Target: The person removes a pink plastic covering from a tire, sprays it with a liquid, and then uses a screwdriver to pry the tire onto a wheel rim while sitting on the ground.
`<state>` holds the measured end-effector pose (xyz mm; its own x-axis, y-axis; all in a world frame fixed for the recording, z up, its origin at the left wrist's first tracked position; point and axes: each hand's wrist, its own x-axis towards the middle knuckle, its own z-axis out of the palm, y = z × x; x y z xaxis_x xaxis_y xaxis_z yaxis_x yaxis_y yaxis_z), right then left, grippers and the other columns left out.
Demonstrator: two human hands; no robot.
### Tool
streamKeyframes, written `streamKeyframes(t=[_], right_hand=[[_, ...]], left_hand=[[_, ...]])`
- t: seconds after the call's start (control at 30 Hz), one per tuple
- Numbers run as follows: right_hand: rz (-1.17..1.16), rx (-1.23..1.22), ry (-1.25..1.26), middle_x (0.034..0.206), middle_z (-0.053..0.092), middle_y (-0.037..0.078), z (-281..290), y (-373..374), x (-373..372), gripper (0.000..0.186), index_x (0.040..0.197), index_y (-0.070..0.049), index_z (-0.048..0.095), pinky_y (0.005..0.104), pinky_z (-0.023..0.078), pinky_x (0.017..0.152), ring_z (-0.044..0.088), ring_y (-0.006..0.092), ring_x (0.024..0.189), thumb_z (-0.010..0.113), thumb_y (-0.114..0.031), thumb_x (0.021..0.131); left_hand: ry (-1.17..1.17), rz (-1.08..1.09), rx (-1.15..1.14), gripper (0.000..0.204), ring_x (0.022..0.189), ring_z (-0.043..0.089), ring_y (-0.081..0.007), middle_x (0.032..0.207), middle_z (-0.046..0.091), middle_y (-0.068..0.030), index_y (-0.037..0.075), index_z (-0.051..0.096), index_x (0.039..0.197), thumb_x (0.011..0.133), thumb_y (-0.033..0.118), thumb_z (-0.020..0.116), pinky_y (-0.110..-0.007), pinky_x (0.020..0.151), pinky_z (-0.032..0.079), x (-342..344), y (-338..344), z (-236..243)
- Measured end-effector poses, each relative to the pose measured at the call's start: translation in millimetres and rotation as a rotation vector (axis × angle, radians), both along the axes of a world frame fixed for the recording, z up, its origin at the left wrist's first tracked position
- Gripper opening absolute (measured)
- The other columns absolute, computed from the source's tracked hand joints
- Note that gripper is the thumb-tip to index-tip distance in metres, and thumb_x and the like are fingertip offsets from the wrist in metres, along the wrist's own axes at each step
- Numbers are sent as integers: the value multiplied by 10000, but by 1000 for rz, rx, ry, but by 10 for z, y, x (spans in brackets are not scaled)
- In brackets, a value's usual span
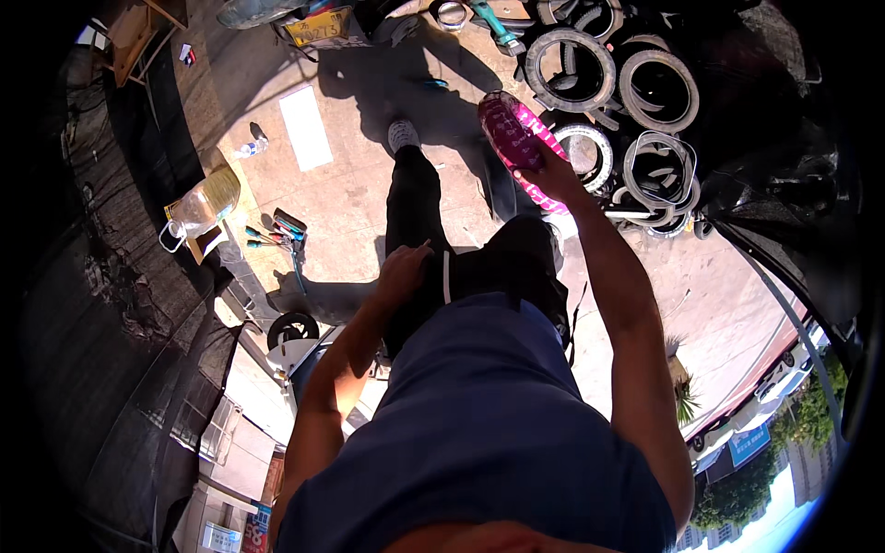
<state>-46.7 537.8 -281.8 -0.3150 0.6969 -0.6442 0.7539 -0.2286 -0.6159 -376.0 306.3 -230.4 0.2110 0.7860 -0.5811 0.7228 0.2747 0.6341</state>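
Observation:
My right hand (551,175) grips a tire wrapped in pink printed plastic (510,129), its thumb and fingers closed on the near edge. The wrapped tire hangs tilted in front of me, to the right of my forward leg. Close to my left thigh is my left hand (403,271), its fingers curled. A small pale tip shows at those fingers, but I cannot make out what it is. Several bare tires lie beyond and to the right of my right hand, among them a worn black tire (570,71) and another one (659,90).
A white sheet (306,127) lies on the concrete ahead. To the left are a small bottle (251,147), a large clear jug (205,203) and several hand tools (281,235). A green power tool (498,28) rests near the tires. A parked scooter (300,350) stands at my left.

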Motion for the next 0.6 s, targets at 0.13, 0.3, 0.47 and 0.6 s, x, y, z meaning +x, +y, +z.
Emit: streamKeyframes(t=[0.13,0.3,0.47,0.6], right_hand=[[-158,24,-93,1248,669,234,58,540,-389,776,1367,-10,552,444,511,1001,644,381,1189,866,-374,758],[-118,135,-234,1281,637,190,-378,707,-506,812,1411,-70,517,470,483,1029,611,352,1221,867,-335,728],[123,243,-571,1300,607,156,-570,1287,-334,799,1415,-64,503,475,415,1073,552,336,1266,845,-359,757],[309,425,-758,1267,602,111,-1247,1911,102,580,1340,-61,553,429,405,1046,537,284,1228,726,-313,846]], left_hand=[[-107,24,-146,346,995,654,-408,999,698,-208,76,622,1201,856,53,627,-499,892,521,-621,667,185],[-216,-180,-174,375,1018,660,-390,1053,694,-196,73,622,1224,851,47,648,-484,910,520,-1184,1119,264],[-617,358,-1018,356,1108,637,-192,1127,685,-102,26,638,1208,856,26,693,-339,963,499,-1546,1630,309],[-783,399,-1389,418,1064,617,-171,1067,654,-37,31,657,1235,826,-32,707,-310,952,475,-1632,1872,432]])
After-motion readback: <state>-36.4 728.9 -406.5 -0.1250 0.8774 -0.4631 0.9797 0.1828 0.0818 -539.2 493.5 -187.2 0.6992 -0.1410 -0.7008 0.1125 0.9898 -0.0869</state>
